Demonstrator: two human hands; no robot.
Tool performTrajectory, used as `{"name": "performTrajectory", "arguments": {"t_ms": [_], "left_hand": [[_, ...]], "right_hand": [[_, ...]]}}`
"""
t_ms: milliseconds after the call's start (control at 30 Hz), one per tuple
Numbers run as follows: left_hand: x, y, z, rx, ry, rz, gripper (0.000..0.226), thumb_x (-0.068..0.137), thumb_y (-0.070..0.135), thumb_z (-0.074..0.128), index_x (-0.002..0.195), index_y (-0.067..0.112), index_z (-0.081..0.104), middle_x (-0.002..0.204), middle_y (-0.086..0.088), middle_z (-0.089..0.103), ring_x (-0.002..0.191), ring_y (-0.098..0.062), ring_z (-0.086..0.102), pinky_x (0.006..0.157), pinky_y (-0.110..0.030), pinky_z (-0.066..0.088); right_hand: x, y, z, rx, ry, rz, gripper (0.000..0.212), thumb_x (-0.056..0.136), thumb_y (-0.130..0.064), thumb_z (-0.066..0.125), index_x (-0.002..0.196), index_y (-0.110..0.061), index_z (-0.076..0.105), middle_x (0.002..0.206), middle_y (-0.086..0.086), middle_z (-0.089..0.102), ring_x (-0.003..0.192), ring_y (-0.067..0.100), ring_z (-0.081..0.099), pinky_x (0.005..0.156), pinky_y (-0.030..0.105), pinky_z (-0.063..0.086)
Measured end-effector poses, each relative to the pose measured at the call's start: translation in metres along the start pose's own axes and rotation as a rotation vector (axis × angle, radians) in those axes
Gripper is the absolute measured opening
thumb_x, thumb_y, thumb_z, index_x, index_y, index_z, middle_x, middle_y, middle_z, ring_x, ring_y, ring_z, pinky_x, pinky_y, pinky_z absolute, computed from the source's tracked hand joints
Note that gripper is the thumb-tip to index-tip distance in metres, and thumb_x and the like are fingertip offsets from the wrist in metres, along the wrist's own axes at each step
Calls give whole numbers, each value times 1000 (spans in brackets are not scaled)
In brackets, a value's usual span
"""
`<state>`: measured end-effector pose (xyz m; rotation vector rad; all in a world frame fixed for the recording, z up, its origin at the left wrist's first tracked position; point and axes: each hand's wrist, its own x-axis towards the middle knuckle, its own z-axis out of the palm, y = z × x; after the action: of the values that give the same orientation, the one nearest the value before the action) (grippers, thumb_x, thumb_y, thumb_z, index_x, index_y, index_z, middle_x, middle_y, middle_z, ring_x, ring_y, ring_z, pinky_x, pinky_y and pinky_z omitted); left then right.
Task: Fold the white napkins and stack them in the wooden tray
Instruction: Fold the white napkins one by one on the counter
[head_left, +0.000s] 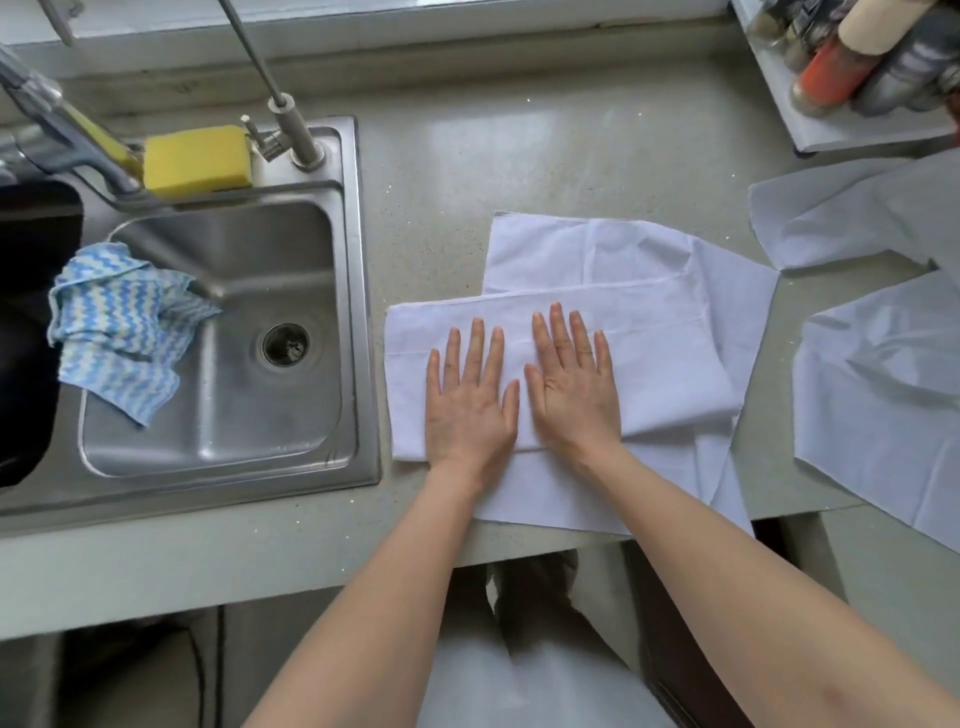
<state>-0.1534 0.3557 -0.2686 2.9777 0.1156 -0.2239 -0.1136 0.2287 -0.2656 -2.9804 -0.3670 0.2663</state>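
A folded white napkin (670, 364) lies on the grey counter, on top of another white napkin (613, 249) spread flat beneath it. My left hand (470, 400) and my right hand (571, 384) press flat on the folded napkin side by side, fingers straight and pointing away from me. Two more unfolded white napkins lie to the right, one at the back (857, 213) and one hanging over the counter's front edge (883, 405). No wooden tray is in view.
A steel sink (358, 312) sits to the left with a blue-and-white striped cloth (119, 332) over its rim, a yellow sponge (197, 161) and a tap (283, 109). A rack of spice jars (857, 67) stands at the back right.
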Motion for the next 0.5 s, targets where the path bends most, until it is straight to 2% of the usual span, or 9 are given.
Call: {"name": "performTrajectory", "arguments": {"t_ms": [167,333,500], "left_hand": [[2,-1,1,40,-2,-34,67,97,50,23,153,25,-2,161,-2,-4,148,-28,-4,117,-47,-6],[3,3,-4,61,-25,-93,67,97,53,22,153,26,-6,161,1,-10,148,-28,-9,117,-53,-7],[-6,5,-3,55,-3,-144,66,95,56,9,152,28,-11,160,3,-16,147,-22,-13,117,-52,-8]], "right_hand": [[-10,38,-6,-15,-5,-165,59,101,-39,32,153,-21,11,161,0,5,148,18,2,119,35,-4],[-17,95,-13,-2,9,-58,58,102,-39,29,154,-23,8,161,0,0,148,18,-2,119,34,-5],[-21,106,-14,33,23,40,60,101,-45,19,154,-24,1,161,-2,-8,147,15,-10,119,31,-11]]}}
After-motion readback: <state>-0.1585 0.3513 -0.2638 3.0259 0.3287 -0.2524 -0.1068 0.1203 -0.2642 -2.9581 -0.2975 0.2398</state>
